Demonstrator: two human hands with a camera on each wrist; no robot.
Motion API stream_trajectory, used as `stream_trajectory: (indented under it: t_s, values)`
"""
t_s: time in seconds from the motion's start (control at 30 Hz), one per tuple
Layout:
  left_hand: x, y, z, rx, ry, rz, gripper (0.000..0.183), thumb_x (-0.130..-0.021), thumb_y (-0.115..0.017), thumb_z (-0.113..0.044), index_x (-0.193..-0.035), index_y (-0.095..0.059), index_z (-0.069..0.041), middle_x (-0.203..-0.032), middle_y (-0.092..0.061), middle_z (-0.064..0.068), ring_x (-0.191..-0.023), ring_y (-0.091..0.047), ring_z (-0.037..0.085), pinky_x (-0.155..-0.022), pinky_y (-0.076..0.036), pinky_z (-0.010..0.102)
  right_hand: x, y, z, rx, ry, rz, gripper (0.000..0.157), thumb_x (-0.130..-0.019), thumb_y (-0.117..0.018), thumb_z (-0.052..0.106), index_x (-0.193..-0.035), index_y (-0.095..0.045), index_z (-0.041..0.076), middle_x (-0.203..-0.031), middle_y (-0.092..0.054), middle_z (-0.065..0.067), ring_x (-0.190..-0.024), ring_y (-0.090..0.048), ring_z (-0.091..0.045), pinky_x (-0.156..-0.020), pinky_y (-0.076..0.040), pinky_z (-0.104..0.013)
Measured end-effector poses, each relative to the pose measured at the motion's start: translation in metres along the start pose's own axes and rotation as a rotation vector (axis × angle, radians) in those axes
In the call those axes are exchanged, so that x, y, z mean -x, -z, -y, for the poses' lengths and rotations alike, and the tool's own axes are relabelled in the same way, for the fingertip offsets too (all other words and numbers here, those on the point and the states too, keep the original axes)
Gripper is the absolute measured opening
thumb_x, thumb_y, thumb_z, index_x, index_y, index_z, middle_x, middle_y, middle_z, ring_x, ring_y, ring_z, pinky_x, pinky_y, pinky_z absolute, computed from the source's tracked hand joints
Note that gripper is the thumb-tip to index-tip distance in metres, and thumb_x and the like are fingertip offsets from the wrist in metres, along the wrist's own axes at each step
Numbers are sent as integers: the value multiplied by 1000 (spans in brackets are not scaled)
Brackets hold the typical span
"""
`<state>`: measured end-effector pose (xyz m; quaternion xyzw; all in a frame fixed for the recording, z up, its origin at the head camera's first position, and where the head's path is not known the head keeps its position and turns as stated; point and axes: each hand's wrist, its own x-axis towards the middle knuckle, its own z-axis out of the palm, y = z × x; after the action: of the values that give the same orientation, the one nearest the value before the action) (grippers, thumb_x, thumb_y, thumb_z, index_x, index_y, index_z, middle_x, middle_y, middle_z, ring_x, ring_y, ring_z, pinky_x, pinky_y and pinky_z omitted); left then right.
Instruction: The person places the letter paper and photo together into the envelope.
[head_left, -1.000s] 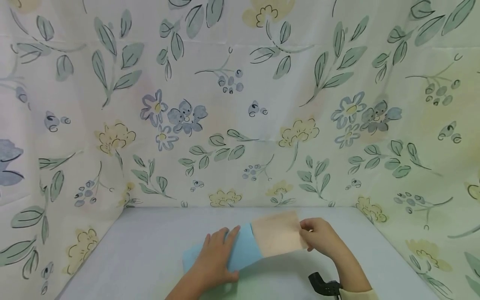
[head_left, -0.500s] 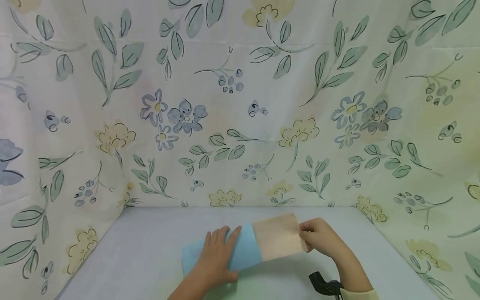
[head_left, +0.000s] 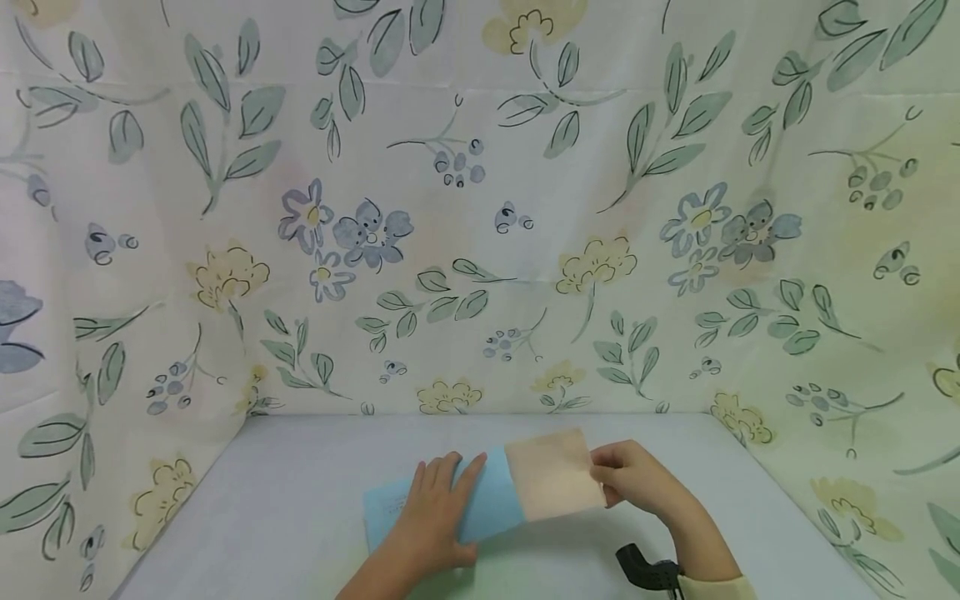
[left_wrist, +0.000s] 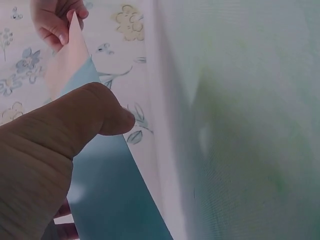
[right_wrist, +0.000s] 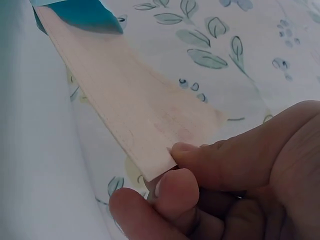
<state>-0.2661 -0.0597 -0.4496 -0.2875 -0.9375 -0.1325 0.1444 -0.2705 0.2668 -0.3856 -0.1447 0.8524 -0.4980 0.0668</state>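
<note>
A flat blue paper sleeve [head_left: 491,497] is held tilted over the table, with faint print near its left end. My left hand [head_left: 429,518] grips it, fingers spread over the far side and thumb at the near edge; the left wrist view shows the thumb across the blue surface [left_wrist: 112,192]. Out of the sleeve's right end sticks a peach-coloured sheet of paper [head_left: 557,475]. Its outer end is pinched between thumb and fingers of my right hand [head_left: 637,478]. In the right wrist view the peach sheet [right_wrist: 125,95] bows slightly, its inner end hidden inside the blue sleeve.
A white table [head_left: 292,483] lies under both hands. Behind it and along the sides hangs a floral cloth [head_left: 465,225]. A black curved device [head_left: 645,571] is strapped at the right wrist, beside a pale cuff [head_left: 716,588].
My right hand has shifted slightly left with the peach sheet, and a little less of the sheet shows outside the sleeve. The left hand stays nearly still; print on the sleeve's left end now shows.
</note>
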Motion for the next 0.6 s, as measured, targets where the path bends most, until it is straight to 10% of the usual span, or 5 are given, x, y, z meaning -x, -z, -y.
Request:
stream_trajectory:
  t_s: [0.33, 0.6]
  values:
    - [0, 1, -5, -26, -33, -1, 118, -64, -91, -47, -161, -29, -18, -150, -37, 16, -138, -38, 38, -115, -26, 67, -1, -9, 3, 28, 7, 43, 29, -99, -57, 0, -120, -63, -19, -71, -62, -8, -59, -59, -18, -61, -59, -37]
    - [1, 3, -5, -34, -8, -33, 115, -66, -90, -46, -160, -30, -16, -148, -40, 17, -135, -40, 38, -114, -28, 67, 1, -12, 11, 119, 21, -45, 36, -100, -58, 6, -132, -60, -12, -103, -68, -11, -86, -67, -25, -79, -59, -43]
